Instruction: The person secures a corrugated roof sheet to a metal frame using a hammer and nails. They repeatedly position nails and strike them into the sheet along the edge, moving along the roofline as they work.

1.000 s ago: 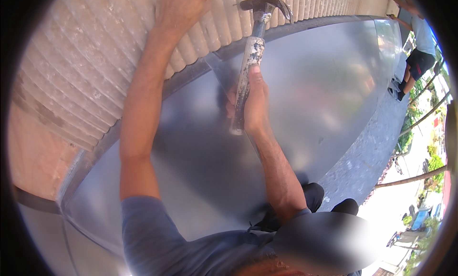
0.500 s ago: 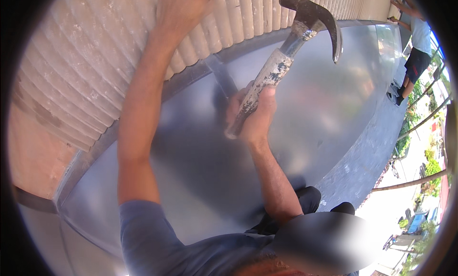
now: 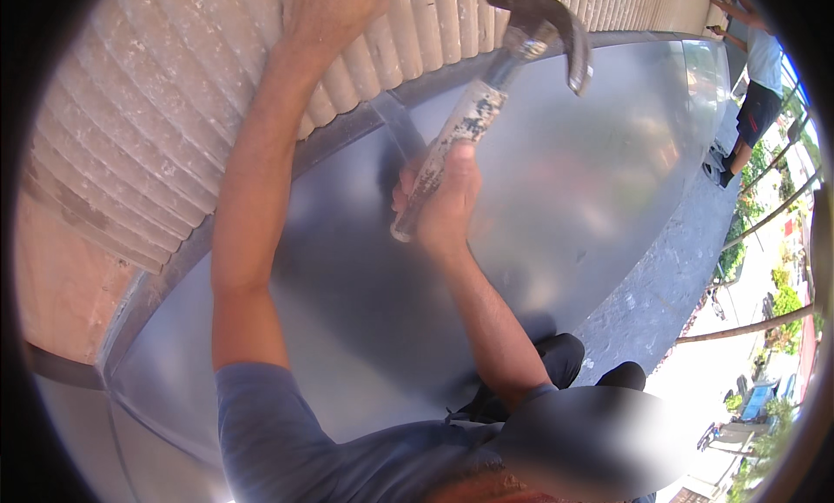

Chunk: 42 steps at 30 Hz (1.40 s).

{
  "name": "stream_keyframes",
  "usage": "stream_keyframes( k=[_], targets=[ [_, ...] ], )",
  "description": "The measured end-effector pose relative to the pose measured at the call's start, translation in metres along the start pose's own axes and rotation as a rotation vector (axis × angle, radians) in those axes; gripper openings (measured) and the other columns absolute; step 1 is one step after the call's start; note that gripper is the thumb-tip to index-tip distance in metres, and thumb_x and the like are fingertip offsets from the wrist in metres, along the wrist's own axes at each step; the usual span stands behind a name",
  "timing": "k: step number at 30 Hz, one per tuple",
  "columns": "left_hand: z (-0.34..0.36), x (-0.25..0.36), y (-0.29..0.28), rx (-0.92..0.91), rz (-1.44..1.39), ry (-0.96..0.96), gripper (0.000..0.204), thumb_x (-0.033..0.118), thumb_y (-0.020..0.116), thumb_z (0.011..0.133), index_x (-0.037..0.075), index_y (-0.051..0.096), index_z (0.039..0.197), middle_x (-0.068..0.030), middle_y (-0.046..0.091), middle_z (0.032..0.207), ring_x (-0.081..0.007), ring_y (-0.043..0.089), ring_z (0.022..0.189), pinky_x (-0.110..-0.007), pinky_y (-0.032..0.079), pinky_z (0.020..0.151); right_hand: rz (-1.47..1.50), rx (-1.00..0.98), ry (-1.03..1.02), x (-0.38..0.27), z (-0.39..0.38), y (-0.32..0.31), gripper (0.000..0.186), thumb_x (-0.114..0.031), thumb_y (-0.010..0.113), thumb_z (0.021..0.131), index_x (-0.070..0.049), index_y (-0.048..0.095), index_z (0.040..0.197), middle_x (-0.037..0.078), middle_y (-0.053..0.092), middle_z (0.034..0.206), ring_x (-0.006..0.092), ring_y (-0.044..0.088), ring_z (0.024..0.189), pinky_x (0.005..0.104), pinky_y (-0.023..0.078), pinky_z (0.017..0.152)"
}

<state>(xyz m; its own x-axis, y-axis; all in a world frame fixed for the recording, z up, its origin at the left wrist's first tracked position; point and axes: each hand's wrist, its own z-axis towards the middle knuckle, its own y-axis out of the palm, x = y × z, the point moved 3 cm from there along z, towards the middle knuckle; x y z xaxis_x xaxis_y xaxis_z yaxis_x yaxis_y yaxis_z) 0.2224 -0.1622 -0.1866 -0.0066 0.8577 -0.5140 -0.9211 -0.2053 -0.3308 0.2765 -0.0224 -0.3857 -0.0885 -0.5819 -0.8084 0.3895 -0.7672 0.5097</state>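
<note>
My right hand [image 3: 447,199] is wrapped around the worn, paint-flecked handle of a claw hammer [image 3: 476,112]. The dark hammer head points up and away, with its curved claw on the right side. Farther up on the left, my left hand [image 3: 334,16] rests at the ridged tan roofing [image 3: 148,112]; the upper edge of the picture cuts off its fingers, so what they hold, if anything, is hidden. Below both hands lies a smooth grey metal sheet [image 3: 599,182], its far edge running along the ends of the ridges.
A narrow metal strip [image 3: 400,129] crosses the sheet near the ridges. On the right, a grey ledge [image 3: 643,268] drops off toward trees and a bright street far below. Another person [image 3: 760,95] stands at the far right end. An orange-tan panel [image 3: 65,303] is at the left.
The hammer and my right hand have shifted a little left and up. My left hand has barely moved, staying at the ridged roofing.
</note>
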Motion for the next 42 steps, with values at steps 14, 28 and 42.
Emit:
stream_keyframes(
  k=[14,28,42],
  targets=[
    [-0.004,0.001,-0.002,-0.021,0.045,0.002,0.013,0.015,0.069,0.08,0.018,0.079,0.087,-0.0021,0.066,0.079,-0.0245,0.064,0.084,-0.048,0.04,0.079,0.2,-0.038,0.278,-0.003,0.017,-0.005,0.064,-0.063,0.033,0.105,-0.003,0.047,0.089,0.008,0.05,0.061,0.0182,0.051,0.045,0.0316,0.044,0.042],
    [-0.005,0.0,-0.001,0.03,-0.003,0.008,0.011,0.017,0.071,0.082,0.017,0.08,0.088,-0.0034,0.07,0.083,-0.0245,0.065,0.084,-0.048,0.04,0.08,0.074,-0.068,0.15,-0.01,0.001,-0.007,0.064,-0.062,0.023,0.106,-0.007,0.048,0.088,0.006,0.049,0.065,0.0188,0.052,0.052,0.0354,0.045,0.048],
    [0.003,0.005,-0.006,-0.002,-0.019,-0.011,0.011,0.017,0.072,0.083,0.015,0.08,0.089,-0.0037,0.068,0.08,-0.026,0.064,0.084,-0.048,0.041,0.081,0.007,-0.064,0.205,0.002,0.014,0.001,0.063,-0.064,0.023,0.105,-0.007,0.047,0.09,0.006,0.05,0.066,0.0196,0.051,0.051,0.0354,0.043,0.047]
  ],
)
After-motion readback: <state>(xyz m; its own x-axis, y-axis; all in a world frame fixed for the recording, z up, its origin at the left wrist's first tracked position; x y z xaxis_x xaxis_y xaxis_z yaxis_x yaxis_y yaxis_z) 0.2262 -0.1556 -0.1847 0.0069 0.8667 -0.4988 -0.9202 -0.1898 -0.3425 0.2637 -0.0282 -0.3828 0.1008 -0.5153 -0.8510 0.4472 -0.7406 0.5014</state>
